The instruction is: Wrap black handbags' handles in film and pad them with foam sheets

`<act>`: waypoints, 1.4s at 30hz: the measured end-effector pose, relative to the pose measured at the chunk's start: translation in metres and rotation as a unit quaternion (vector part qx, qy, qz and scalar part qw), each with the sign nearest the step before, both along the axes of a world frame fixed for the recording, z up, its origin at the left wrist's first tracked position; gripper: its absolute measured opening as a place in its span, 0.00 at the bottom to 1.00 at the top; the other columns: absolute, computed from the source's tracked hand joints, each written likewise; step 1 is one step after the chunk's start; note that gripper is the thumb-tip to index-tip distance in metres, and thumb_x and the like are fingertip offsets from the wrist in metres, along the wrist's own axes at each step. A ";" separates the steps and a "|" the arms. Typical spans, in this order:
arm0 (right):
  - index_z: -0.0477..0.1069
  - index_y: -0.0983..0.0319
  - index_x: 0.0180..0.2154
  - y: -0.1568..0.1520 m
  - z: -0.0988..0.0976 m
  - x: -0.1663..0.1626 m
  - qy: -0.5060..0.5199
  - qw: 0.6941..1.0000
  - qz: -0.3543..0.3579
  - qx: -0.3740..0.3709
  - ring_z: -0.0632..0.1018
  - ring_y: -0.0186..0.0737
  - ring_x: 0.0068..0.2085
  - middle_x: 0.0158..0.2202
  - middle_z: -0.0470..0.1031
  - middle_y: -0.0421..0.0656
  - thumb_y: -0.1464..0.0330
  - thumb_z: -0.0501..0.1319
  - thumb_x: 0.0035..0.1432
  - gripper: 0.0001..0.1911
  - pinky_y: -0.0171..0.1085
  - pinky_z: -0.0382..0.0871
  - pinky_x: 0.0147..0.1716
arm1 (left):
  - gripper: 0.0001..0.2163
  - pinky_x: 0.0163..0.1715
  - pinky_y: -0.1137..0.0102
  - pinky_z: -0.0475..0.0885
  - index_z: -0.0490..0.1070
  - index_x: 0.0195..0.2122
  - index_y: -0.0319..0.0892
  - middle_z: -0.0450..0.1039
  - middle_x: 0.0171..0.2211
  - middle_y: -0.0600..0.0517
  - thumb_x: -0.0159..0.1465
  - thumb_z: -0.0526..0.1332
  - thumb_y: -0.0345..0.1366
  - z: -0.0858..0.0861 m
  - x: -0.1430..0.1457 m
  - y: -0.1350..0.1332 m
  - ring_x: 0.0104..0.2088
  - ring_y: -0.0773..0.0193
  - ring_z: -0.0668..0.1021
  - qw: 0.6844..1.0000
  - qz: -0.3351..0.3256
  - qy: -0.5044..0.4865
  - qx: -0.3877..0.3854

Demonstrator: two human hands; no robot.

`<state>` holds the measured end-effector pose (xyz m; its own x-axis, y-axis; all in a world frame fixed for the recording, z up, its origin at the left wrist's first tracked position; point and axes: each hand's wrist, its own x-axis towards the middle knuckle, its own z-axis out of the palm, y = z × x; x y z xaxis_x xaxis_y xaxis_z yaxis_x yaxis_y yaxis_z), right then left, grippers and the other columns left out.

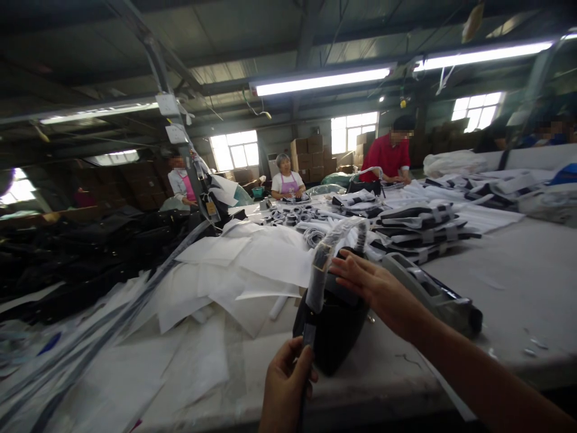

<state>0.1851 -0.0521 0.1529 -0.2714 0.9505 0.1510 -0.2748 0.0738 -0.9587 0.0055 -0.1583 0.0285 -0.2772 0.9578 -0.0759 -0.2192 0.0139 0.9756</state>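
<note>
A black handbag [337, 334] stands on the white table in front of me, its arched handle [318, 279] wrapped in clear plastic film. My left hand [288, 374] is closed, thumb and fingers pinching a dark strap [309, 334] at the bag's near left side. My right hand [367, 281] lies over the top of the bag with its fingers stretched out toward the wrapped handle. Whether those fingertips touch the handle or only the bag's top, I cannot tell. Part of the bag's upper right is hidden behind this hand.
White paper sheets [265, 255] spread to the left. A grey tape dispenser [426, 288] sits right of the bag. Behind it lie stacked black-and-white bag pieces [415, 225]. Slanting up at left is a metal post [192, 162]. Several co-workers [385, 157] are across the table.
</note>
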 end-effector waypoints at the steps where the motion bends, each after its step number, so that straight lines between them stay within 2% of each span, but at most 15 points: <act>1: 0.72 0.61 0.52 0.008 0.011 -0.004 0.041 0.999 0.016 -0.028 0.78 0.45 0.52 0.54 0.75 0.48 0.57 0.65 0.62 0.21 0.42 0.73 0.53 | 0.30 0.14 0.77 0.60 0.74 0.49 0.39 0.71 0.30 0.52 0.52 0.70 0.56 0.000 0.000 0.001 0.20 0.72 0.70 1.000 0.008 0.007 0.007; 2: 0.73 0.63 0.48 0.016 0.023 -0.009 0.072 0.996 0.027 -0.052 0.79 0.44 0.50 0.52 0.76 0.50 0.58 0.64 0.63 0.18 0.41 0.74 0.52 | 0.32 0.14 0.77 0.60 0.73 0.52 0.40 0.72 0.30 0.52 0.52 0.69 0.56 0.000 0.000 0.001 0.19 0.72 0.70 1.000 0.013 0.018 0.010; 4: 0.73 0.65 0.43 0.025 0.045 -0.016 0.113 0.989 0.043 -0.084 0.81 0.43 0.45 0.48 0.78 0.52 0.61 0.62 0.65 0.13 0.39 0.76 0.48 | 0.34 0.14 0.77 0.60 0.70 0.57 0.40 0.70 0.24 0.55 0.55 0.67 0.57 0.001 0.000 0.000 0.17 0.72 0.68 0.999 0.006 0.053 0.009; 7: 0.72 0.67 0.41 0.029 0.075 -0.023 0.154 0.982 0.044 -0.103 0.82 0.42 0.42 0.43 0.79 0.54 0.66 0.58 0.68 0.09 0.36 0.79 0.43 | 0.32 0.15 0.77 0.58 0.73 0.56 0.41 0.64 0.16 0.59 0.57 0.65 0.57 0.005 0.001 -0.003 0.15 0.73 0.62 0.994 0.021 0.106 0.023; 11: 0.70 0.66 0.41 0.026 0.096 -0.027 0.172 0.978 0.025 -0.116 0.83 0.42 0.40 0.39 0.81 0.51 0.70 0.57 0.68 0.06 0.36 0.80 0.37 | 0.31 0.15 0.77 0.57 0.75 0.54 0.42 0.64 0.16 0.59 0.56 0.65 0.58 0.008 0.003 -0.004 0.15 0.74 0.61 0.992 0.044 0.112 0.040; 13: 0.70 0.65 0.40 0.024 0.098 -0.027 0.164 0.978 0.033 -0.123 0.83 0.40 0.37 0.37 0.81 0.48 0.69 0.56 0.69 0.06 0.35 0.80 0.34 | 0.32 0.18 0.76 0.62 0.74 0.55 0.41 0.71 0.20 0.55 0.56 0.65 0.58 0.011 0.001 -0.002 0.17 0.72 0.67 0.994 0.023 0.098 0.031; 15: 0.71 0.65 0.39 0.023 0.099 -0.028 0.156 0.978 0.039 -0.130 0.83 0.39 0.36 0.34 0.81 0.46 0.69 0.56 0.70 0.08 0.34 0.80 0.33 | 0.32 0.25 0.72 0.70 0.75 0.54 0.40 0.79 0.30 0.48 0.57 0.63 0.60 0.016 -0.001 0.002 0.26 0.65 0.77 0.997 -0.003 0.067 0.029; 18: 0.71 0.66 0.39 0.020 0.099 -0.028 0.148 0.978 0.036 -0.139 0.83 0.37 0.34 0.33 0.81 0.45 0.69 0.56 0.70 0.08 0.32 0.79 0.32 | 0.30 0.34 0.69 0.74 0.78 0.49 0.39 0.81 0.40 0.42 0.58 0.62 0.60 0.022 -0.006 0.010 0.36 0.56 0.82 0.999 -0.028 0.027 0.013; 21: 0.71 0.66 0.39 0.018 0.099 -0.028 0.148 0.978 0.036 -0.143 0.82 0.37 0.34 0.33 0.81 0.45 0.70 0.56 0.69 0.07 0.32 0.79 0.31 | 0.28 0.32 0.69 0.73 0.79 0.47 0.38 0.82 0.38 0.43 0.56 0.67 0.57 0.025 -0.009 0.018 0.34 0.56 0.82 0.999 -0.030 0.028 -0.005; 24: 0.71 0.66 0.39 0.017 0.099 -0.028 0.149 0.977 0.040 -0.148 0.82 0.36 0.33 0.32 0.81 0.44 0.71 0.57 0.69 0.06 0.32 0.78 0.31 | 0.24 0.35 0.69 0.74 0.81 0.41 0.37 0.82 0.35 0.44 0.53 0.70 0.54 0.027 -0.010 0.022 0.33 0.58 0.82 0.999 -0.031 0.024 0.007; 28: 0.72 0.65 0.38 0.017 0.097 -0.026 0.151 0.976 0.046 -0.147 0.82 0.36 0.32 0.32 0.81 0.44 0.71 0.57 0.68 0.07 0.32 0.77 0.31 | 0.21 0.37 0.71 0.73 0.81 0.39 0.38 0.82 0.33 0.46 0.51 0.72 0.51 0.030 -0.009 0.020 0.35 0.59 0.81 0.999 -0.018 0.024 0.026; 33: 0.72 0.65 0.37 0.018 0.096 -0.024 0.152 0.977 0.049 -0.142 0.82 0.35 0.32 0.31 0.80 0.42 0.72 0.57 0.68 0.07 0.31 0.77 0.30 | 0.20 0.35 0.74 0.72 0.82 0.36 0.38 0.82 0.32 0.47 0.49 0.74 0.49 0.033 -0.005 0.017 0.34 0.61 0.80 1.000 0.004 -0.005 0.025; 38: 0.72 0.65 0.38 0.018 0.096 -0.023 0.153 0.977 0.049 -0.142 0.81 0.35 0.31 0.31 0.80 0.42 0.72 0.58 0.68 0.05 0.31 0.77 0.30 | 0.21 0.38 0.72 0.75 0.81 0.38 0.38 0.83 0.36 0.45 0.49 0.74 0.48 0.031 0.000 0.018 0.38 0.57 0.82 0.999 0.015 -0.012 0.030; 42: 0.72 0.65 0.37 0.019 0.094 -0.022 0.155 0.976 0.056 -0.145 0.81 0.34 0.31 0.31 0.80 0.42 0.73 0.58 0.67 0.05 0.31 0.76 0.29 | 0.26 0.43 0.66 0.77 0.79 0.45 0.39 0.83 0.37 0.45 0.49 0.74 0.49 0.022 0.001 0.020 0.41 0.53 0.83 0.998 0.048 -0.007 0.035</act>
<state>0.1636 -0.0326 0.2467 -0.3603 0.9324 -0.0274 -0.5464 -0.2347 -0.8040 0.0064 -0.1387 0.0509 -0.3679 0.9298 -0.0140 -0.2304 -0.0765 0.9701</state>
